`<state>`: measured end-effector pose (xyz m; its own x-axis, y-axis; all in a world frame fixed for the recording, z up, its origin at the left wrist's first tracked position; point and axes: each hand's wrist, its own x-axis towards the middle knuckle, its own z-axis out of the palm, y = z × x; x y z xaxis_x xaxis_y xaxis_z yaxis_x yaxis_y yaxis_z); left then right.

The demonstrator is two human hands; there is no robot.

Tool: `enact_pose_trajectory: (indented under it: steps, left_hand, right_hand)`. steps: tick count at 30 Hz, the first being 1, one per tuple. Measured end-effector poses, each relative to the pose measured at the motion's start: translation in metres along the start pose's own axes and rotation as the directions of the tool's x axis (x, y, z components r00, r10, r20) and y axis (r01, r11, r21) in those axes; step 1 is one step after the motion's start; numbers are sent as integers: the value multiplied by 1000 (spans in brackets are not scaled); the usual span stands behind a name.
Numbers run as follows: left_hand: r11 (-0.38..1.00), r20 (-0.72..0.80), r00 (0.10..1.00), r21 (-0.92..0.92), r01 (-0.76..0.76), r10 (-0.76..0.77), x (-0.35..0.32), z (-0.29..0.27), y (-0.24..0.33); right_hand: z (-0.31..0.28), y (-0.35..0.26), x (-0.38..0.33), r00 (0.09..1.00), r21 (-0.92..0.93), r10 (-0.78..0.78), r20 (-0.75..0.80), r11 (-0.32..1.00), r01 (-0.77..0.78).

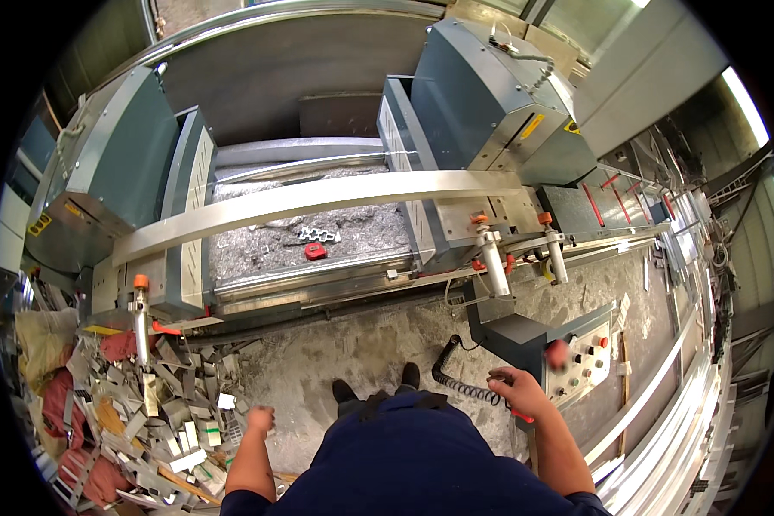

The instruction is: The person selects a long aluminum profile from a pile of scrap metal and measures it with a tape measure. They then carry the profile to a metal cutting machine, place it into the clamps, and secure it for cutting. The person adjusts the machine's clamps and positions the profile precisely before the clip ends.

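My right hand (pixel 518 393), fingers half curled and apart with nothing seen in them, is beside the control panel (pixel 583 365) and its red mushroom button (pixel 557 353). Just under this hand shows a red handle (pixel 522 416), next to a black coiled hose (pixel 466 390). Loosely closed, my left hand (pixel 261 419) hangs by a heap of metal offcuts (pixel 176 413); no object shows in it. In front of me a long silver profile (pixel 318 199) lies across both heads of a double-head cutting saw (pixel 469 103).
Upright clamp cylinders (pixel 492 258) with orange tops line the saw's front. A red tape measure (pixel 316 250) and a cut profile piece (pixel 318 234) rest on the chip-covered bed (pixel 267 258). Long bright profiles (pixel 671 439) are stacked at the right. Both my shoes (pixel 410 375) stand on the concrete.
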<state>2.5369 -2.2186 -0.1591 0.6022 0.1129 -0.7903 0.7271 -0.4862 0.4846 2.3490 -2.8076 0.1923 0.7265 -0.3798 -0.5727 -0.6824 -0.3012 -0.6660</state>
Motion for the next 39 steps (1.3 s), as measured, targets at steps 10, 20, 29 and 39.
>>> enact_pose_trajectory:
  steps: [10,20,29,39]
  left_hand:
    - [989,65,989,-76,-125,130,-52,60,82]
    - [955,68,987,269,125,-149,-166,73,3]
    - [984,61,984,-51,172,-169,-164,84,-25]
    - [993,84,990,-22,116,-114,-149,98,17]
  right_hand:
    - [-19,30,36,982,-58,-116,148,990,125]
    - [-42,26,82,926,-114,-281,252,942,316]
    - [-36,11,89,909,-103,-268,321,944,314]
    - [-25,26,76,918,-95,-275,285,945,312]
